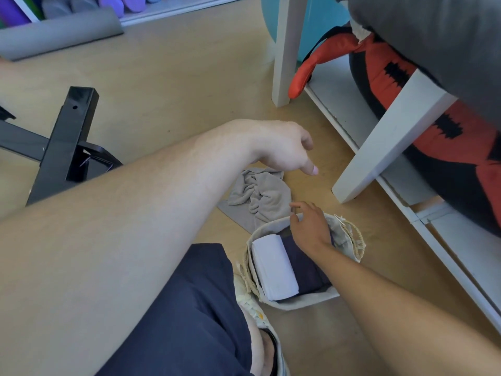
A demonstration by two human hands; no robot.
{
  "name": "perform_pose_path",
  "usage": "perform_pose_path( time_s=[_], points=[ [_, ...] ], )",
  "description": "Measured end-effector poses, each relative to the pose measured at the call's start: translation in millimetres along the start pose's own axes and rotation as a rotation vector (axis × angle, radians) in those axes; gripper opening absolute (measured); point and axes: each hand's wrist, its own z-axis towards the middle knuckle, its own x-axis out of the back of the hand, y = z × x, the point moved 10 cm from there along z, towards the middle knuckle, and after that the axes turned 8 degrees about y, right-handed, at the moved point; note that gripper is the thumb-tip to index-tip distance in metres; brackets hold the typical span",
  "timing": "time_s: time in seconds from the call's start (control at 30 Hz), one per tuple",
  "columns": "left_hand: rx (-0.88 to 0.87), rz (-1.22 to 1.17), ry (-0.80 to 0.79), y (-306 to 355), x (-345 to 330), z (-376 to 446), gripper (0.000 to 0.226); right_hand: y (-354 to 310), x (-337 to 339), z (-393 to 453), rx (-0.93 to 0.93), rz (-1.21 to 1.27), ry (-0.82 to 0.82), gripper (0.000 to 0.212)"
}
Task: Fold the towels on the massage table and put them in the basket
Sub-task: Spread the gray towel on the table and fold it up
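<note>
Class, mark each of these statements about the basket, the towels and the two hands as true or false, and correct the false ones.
1. A folded white towel lies in the basket. True.
2. The grey towel on the floor is neatly folded. False: it lies crumpled beside the basket.
3. The right hand is over the basket. True.
4. The left hand grips the grey towel. False: it hangs above it, holding nothing.
5. A dark towel lies next to the white one in the basket. True.
</note>
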Motion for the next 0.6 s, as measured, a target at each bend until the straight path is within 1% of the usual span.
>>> perform_pose_path(
  time_s=[0.1,0.2,0.27,0.37,0.43,0.53,0.6],
  points=[
    [0.032,-0.043,0.07,-10.6,12.3,3.8,0.063,-5.4,-21.4,19.0,0.02,-0.064,-0.119,0.031],
    [0.082,-0.074,0.135,-28.0,23.2,8.4,0.059,-13.4,-54.1,28.3,0.022,-0.159,-0.277,0.036],
    [0.118,-0.083,0.148,-40.7,25.0,10.5,0.057,-14.6,-72.3,34.8,0.008,-0.266,-0.328,0.041],
    [0.175,-0.098,0.145,-59.9,23.3,13.3,0.056,3.3,-78.6,51.0,-0.135,-0.49,-0.29,0.043],
    [0.201,-0.107,0.149,-69.9,22.4,15.7,0.055,23.4,-81.1,61.5,-0.254,-0.603,-0.32,0.041],
    [0.231,-0.115,0.142,-80.6,20.1,18.7,0.057,50.7,-91.8,73.7,-0.395,-0.667,-0.435,0.041],
    [0.248,-0.093,0.142,-87.1,19.9,20.7,0.054,57.9,-99.6,82.2,-0.41,-0.652,-0.458,0.042]
  ],
)
